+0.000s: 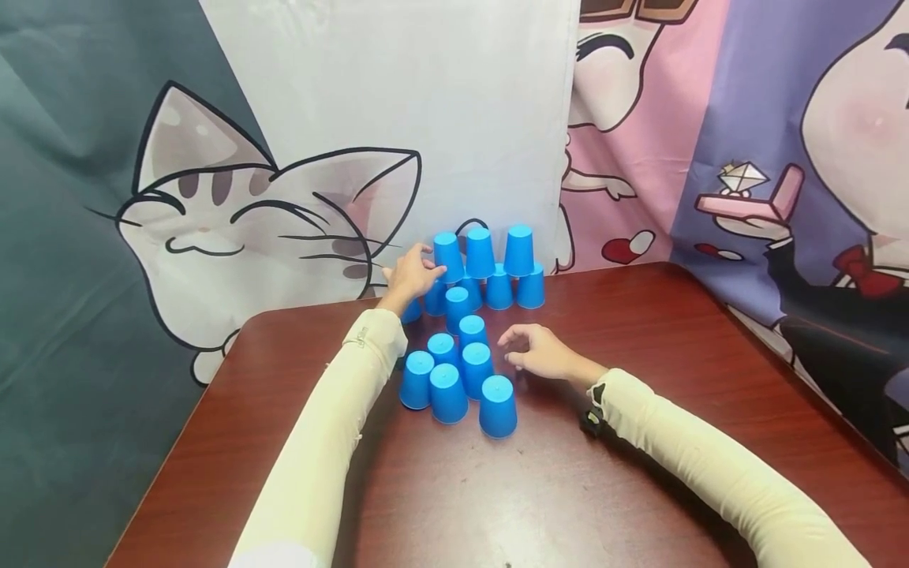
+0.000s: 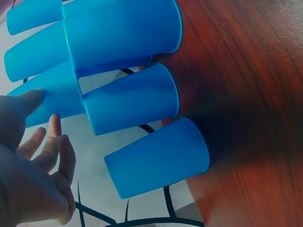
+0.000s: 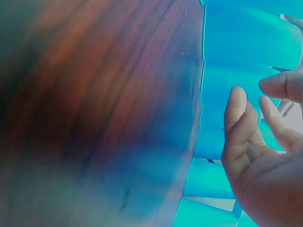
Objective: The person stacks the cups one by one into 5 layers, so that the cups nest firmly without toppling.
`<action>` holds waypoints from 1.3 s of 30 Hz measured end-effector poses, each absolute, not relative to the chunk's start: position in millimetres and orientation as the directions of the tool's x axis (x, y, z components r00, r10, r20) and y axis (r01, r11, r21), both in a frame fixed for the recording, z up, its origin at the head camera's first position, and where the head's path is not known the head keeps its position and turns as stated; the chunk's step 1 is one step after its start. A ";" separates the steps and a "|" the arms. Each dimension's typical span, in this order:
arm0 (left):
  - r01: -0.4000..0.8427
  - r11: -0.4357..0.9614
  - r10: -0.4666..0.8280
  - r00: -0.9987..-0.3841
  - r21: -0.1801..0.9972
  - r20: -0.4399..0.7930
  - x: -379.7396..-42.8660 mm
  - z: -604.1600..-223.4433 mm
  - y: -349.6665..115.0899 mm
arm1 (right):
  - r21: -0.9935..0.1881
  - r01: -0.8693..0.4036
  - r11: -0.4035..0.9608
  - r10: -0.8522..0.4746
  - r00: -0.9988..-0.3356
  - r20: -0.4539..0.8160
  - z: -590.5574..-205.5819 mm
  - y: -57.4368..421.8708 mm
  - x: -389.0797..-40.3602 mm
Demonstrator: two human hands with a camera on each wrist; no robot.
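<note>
In the head view, my left hand (image 1: 412,274) is at the leftmost upper cup (image 1: 447,254) of a blue stack at the back. The left wrist view shows my thumb (image 2: 33,100) against this cup's side, with the other fingers spread below and apart from it. Two more upper cups, a middle one (image 1: 480,254) and a right one (image 1: 520,251), stand upside down on a row of lower cups (image 1: 530,288). My right hand (image 1: 543,352), fingers loosely bent and holding nothing, hovers just right of a front cup (image 1: 477,371).
Several upside-down blue cups stand nearer on the brown table (image 1: 454,505), including one at the front (image 1: 499,408) and one at the left (image 1: 419,380). A cartoon-printed cloth (image 1: 398,95) hangs behind the table's far edge.
</note>
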State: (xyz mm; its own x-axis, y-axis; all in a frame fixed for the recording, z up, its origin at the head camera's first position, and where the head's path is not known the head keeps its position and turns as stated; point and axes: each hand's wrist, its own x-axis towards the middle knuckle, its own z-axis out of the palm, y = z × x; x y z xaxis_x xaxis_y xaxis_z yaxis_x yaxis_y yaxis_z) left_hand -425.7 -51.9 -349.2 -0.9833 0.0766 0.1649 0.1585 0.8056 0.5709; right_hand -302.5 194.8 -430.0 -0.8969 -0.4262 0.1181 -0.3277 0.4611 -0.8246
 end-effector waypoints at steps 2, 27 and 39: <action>0.156 0.802 0.078 -0.984 0.577 0.158 -423.6 -349.8 -55.1 | -0.827 -0.329 0.456 -0.426 -0.896 0.122 -429.6 194.2 -301.7; 0.309 0.668 0.242 -0.951 0.677 0.195 -366.0 -382.5 -111.2 | -0.834 -0.354 0.424 -0.444 -0.884 0.149 -421.1 189.9 -297.6; 0.379 0.567 0.453 -0.885 0.732 0.107 -322.0 -387.0 -113.4 | -0.847 -0.343 0.405 -0.426 -0.891 0.157 -413.5 188.5 -296.3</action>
State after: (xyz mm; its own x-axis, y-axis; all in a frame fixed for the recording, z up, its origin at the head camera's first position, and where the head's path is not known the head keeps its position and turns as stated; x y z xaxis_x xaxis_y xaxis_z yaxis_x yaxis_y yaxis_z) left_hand -322.0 -113.4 -387.0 -0.8851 0.4528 0.1073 0.3786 0.5665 0.7319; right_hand -296.3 188.5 -413.5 -0.8910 -0.4260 0.1572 -0.3433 0.4051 -0.8474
